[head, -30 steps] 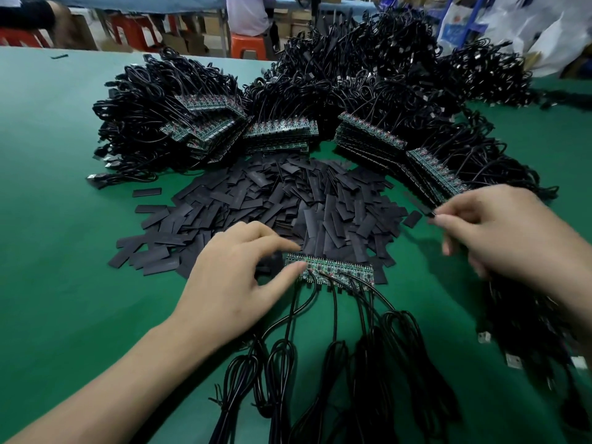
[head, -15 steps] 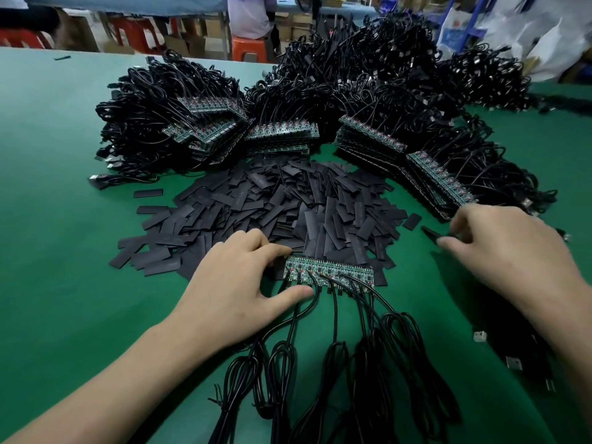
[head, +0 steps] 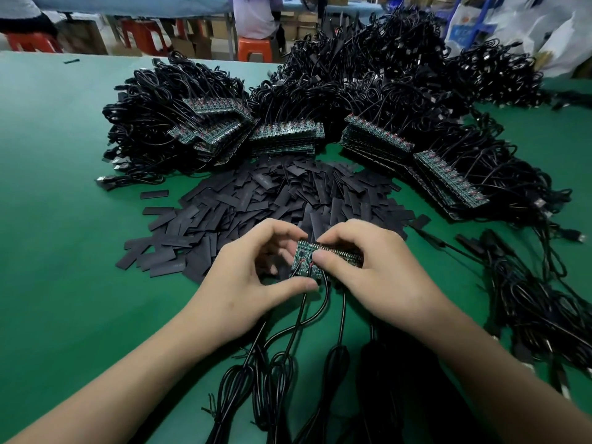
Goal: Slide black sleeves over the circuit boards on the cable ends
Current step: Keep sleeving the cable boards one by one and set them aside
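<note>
Since half a second ago the right hand (head: 378, 274) has crossed over from the right-hand side of the tabletop (head: 64, 251) to join the left hand (head: 253, 277), and the strip of circuit boards (head: 306, 256), then lying flat, is now raised and tilted between them. The left hand pinches the strip's left end, thumb at the lower corner and curled fingers at the top edge. The right hand grips the rest, thumb pressed on the face and fingers wrapped behind, hiding most of the strip. It sits just in front of the pile of black sleeves (head: 256, 200), with its cables (head: 343, 312) trailing down toward the person. The boards look thin, stiff and very light, probably joined by break-off tabs, so bending at a seam would likely free one. The solder joints where the red wires meet each board seem the fragile part, so a hold on the bare edges would be safer than pulling on the cable. The sleeves look flat, limp and thin-walled, likely needing a squeeze at the edges to open the mouth before a board enters.
</note>
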